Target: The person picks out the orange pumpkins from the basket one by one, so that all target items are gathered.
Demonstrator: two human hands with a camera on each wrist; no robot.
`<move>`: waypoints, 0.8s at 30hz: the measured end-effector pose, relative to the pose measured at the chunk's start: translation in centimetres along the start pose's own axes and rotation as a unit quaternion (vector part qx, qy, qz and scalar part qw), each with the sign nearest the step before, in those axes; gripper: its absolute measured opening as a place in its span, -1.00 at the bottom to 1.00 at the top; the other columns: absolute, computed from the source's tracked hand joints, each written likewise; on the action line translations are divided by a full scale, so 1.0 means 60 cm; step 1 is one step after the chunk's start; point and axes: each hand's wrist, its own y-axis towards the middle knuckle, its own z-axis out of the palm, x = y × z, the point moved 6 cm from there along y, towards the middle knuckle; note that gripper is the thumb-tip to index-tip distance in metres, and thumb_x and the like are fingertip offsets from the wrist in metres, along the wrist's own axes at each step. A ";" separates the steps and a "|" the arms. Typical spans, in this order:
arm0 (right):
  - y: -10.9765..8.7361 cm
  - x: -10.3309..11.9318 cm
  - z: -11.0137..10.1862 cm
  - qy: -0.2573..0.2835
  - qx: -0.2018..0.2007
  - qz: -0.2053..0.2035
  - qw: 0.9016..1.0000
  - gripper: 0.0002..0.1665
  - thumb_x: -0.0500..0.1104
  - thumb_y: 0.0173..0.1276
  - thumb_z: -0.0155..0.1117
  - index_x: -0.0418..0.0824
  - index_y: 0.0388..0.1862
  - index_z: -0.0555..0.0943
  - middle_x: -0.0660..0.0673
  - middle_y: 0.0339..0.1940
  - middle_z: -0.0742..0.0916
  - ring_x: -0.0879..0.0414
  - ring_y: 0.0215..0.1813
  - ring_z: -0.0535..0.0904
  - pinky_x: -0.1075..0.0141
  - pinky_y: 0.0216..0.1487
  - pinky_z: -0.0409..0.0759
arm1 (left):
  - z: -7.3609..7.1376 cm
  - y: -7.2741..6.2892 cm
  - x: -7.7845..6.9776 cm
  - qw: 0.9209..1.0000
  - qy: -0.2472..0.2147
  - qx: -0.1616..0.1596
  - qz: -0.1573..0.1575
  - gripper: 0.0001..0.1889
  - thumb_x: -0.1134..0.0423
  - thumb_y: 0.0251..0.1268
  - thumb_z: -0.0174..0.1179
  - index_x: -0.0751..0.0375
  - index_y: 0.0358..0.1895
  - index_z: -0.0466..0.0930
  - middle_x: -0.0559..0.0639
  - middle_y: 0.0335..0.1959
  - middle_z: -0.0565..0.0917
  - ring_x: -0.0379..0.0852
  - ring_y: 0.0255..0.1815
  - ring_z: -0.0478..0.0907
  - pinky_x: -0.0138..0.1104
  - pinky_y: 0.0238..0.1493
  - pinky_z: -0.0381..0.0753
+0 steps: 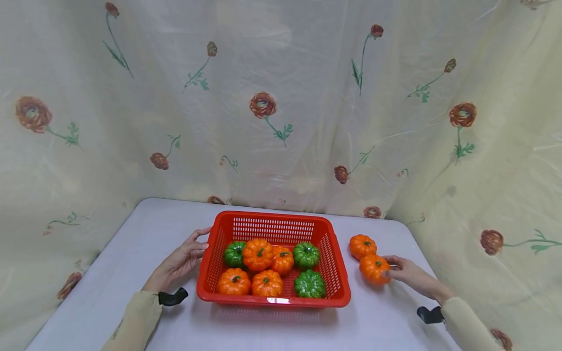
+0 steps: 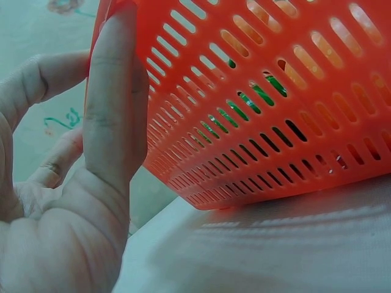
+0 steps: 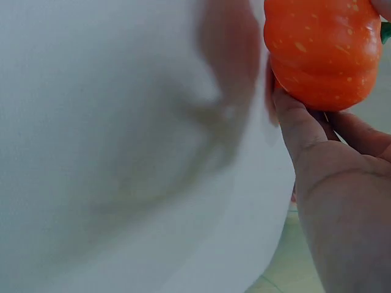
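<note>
A red perforated plastic basket point(image 1: 272, 301) stands on the table, with several small orange pumpkins point(image 1: 257, 254) and three green pumpkins point(image 1: 310, 284) inside. My left hand point(image 1: 182, 261) is at the basket's left side, and in the left wrist view the thumb point(image 2: 110, 104) lies along the red wall while the other fingers reach its edge. To the right of the basket, my right hand point(image 1: 412, 275) grips an orange pumpkin point(image 1: 373, 269) from its right side. The right wrist view shows this pumpkin point(image 3: 324, 55) close up, fingers beneath it and partly hidden.
Another orange pumpkin point(image 1: 362, 246) sits just behind the gripped one, right of the basket. A white cloth covers the table point(image 1: 263, 336). A pale curtain point(image 1: 307, 63) with printed flowers hangs behind the table and along both sides.
</note>
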 end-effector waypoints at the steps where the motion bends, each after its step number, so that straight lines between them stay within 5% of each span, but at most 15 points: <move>1: 0.002 -0.003 0.001 0.004 -0.003 -0.001 1.000 -0.14 0.06 0.34 0.22 -0.48 0.38 0.22 -0.45 0.37 0.39 -0.27 0.32 0.40 -0.21 0.32 0.37 | 0.000 0.000 0.000 1.000 0.002 -0.001 0.000 -0.34 0.43 0.40 0.03 -0.14 0.44 0.01 0.03 0.15 0.54 -0.07 -0.09 0.68 -0.29 -0.05 0.70; 24: 0.018 -0.042 0.019 0.077 0.016 0.027 0.997 -0.12 -0.06 0.33 0.25 -0.41 0.45 0.11 -0.45 0.45 0.26 -0.36 0.43 0.18 -0.29 0.37 0.24 | 0.000 -0.001 0.000 1.000 -0.009 -0.001 -0.004 -0.27 0.44 0.40 0.02 -0.09 0.50 -0.10 0.05 0.14 0.55 -0.08 -0.08 0.68 -0.31 -0.04 0.69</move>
